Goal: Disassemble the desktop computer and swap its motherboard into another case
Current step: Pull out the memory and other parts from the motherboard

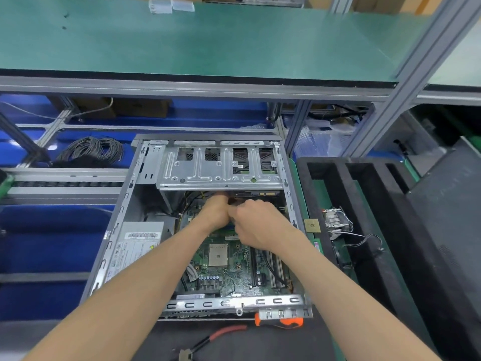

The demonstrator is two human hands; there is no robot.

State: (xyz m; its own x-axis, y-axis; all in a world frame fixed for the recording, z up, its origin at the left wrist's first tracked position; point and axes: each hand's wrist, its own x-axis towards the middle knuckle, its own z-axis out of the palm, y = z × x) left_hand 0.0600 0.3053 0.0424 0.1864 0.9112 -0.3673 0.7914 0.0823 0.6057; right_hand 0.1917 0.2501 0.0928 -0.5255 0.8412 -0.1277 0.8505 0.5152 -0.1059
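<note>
Green board shows under my wrists as I reach into the open case (122, 212), both hands meeting at its far end, just below the metal drive cage (221, 168). My left hand (214, 214) is curled, knuckles up, around something dark that I cannot make out, probably a cable plug or connector; my right hand (256, 225) is beside it and touching it, fingers bent down toward the same spot, though what they pinch is hidden. The motherboard (229, 267) lies flat on the case floor, its long axis running from the near rail toward the cage, with the bare CPU socket (218, 254) between my forearms and nearer to me than my hands. So whatever I free sits at the board's far edge, tucked under the cage lip, and I judge it must come toward me, not upward. Beside the case's right wall, on the desk, lie the removed processor (312, 225) and the heatsink (335, 220); a screwdriver (279, 321) and pliers (208, 340) lie along the near edge.
</note>
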